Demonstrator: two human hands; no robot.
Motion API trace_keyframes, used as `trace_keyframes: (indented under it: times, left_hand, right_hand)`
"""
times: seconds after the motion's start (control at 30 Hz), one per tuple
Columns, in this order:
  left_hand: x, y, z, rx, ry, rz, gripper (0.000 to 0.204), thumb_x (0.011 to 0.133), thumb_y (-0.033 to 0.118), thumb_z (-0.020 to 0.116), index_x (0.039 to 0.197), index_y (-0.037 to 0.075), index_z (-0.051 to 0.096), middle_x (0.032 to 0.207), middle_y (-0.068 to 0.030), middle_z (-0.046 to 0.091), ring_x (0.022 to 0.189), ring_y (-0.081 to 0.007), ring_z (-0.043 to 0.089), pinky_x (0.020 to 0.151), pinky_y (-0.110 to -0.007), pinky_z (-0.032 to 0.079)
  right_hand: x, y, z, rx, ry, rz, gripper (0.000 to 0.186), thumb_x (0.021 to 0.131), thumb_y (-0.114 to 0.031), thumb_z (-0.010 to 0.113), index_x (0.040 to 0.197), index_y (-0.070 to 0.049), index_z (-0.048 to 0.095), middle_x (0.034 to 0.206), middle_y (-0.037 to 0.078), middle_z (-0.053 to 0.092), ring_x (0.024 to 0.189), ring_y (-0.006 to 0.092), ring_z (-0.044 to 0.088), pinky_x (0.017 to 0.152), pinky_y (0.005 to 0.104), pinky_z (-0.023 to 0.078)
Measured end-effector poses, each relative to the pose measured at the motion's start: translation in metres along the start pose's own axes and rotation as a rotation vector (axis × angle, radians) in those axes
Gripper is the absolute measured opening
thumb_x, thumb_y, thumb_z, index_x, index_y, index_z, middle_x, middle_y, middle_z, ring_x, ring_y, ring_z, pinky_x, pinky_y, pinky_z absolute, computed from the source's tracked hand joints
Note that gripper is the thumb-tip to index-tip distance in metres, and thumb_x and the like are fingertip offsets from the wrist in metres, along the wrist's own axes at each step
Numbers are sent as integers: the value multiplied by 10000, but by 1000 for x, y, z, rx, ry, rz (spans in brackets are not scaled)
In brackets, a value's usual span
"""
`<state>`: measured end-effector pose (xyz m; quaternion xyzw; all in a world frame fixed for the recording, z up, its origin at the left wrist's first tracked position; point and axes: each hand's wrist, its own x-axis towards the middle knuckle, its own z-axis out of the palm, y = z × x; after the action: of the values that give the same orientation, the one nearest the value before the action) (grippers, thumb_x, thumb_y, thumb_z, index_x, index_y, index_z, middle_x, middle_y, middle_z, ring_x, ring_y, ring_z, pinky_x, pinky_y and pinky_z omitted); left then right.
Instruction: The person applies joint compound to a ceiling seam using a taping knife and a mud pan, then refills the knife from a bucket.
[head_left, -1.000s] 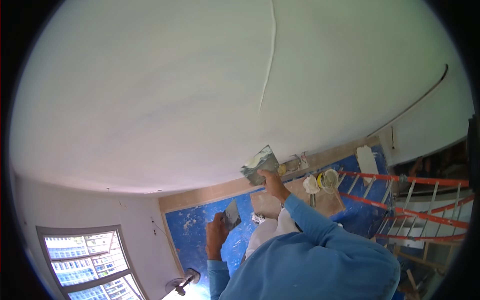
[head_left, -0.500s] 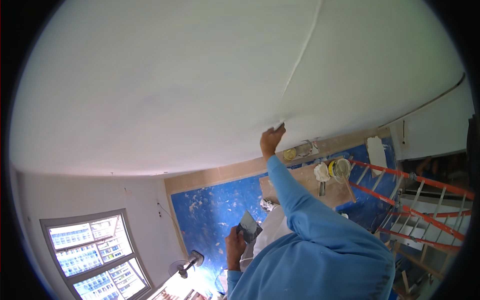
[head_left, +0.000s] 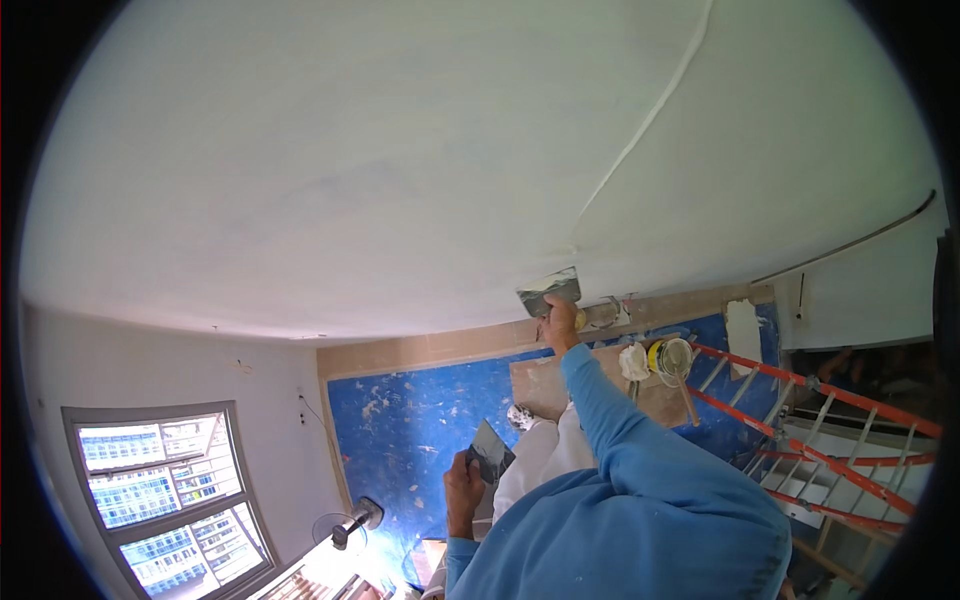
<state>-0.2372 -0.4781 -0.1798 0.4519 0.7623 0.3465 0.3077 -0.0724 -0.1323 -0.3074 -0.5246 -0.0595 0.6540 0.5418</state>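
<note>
Two bare hands each hold a flat metal tool; the right hand (head_left: 563,318), just right of the frame's centre, has its grip wrapped around a broad grey metal scraper (head_left: 549,291) with pale filler smeared on its blade; this scraper is close to a wide white plastered surface (head_left: 350,150), though whether the two touch cannot be told; a thin raised white line of filler (head_left: 650,118) runs down that surface from the upper right of the frame, ending just above the scraper.

In the lower middle, the left hand (head_left: 462,492) has its grip closed around a smaller dark grey metal blade (head_left: 493,453), whose corner points upward; below both tools spreads a paint-spattered blue floor sheet (head_left: 400,420); right of centre, a round yellow-and-white tub (head_left: 655,356) stands near a brown flat board (head_left: 540,385); an orange ladder with metal rungs (head_left: 758,363) slants across the lower right.
</note>
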Motion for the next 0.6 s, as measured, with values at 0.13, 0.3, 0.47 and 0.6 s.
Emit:
trace_keyframes:
  times: [0.13,0.3,0.47,0.6]
  left_hand:
    - [10,4,-3,27,-27,21,159,877,41,590,1031,1,604,751,-246,645,695,-441,658,564,-467,490]
    - [-2,-4,-1,51,16,3,176,874,46,597,1045,5,601,763,-245,648,702,-450,654,568,-477,487]
    - [2,-1,4,44,-4,-2,180,895,58,596,1059,-11,625,814,-221,684,729,-388,694,622,-412,517]
    - [4,1,8,19,-18,-36,179,896,62,598,1057,-9,631,805,-212,689,722,-362,703,620,-401,521]
  right_hand:
    - [53,-19,-39,213,-256,-59,157,861,-77,615,1016,-55,628,964,72,680,843,252,667,707,429,554]
    - [13,-47,-3,214,-362,21,232,918,9,554,1137,-57,588,1068,100,675,976,287,686,906,625,554]
    - [7,-59,7,152,-380,-122,300,901,51,568,1182,-56,579,1090,99,668,977,292,683,888,611,566]
    - [-8,-72,19,113,-336,-197,343,869,75,604,1186,-51,578,1079,97,663,954,275,685,816,539,604]
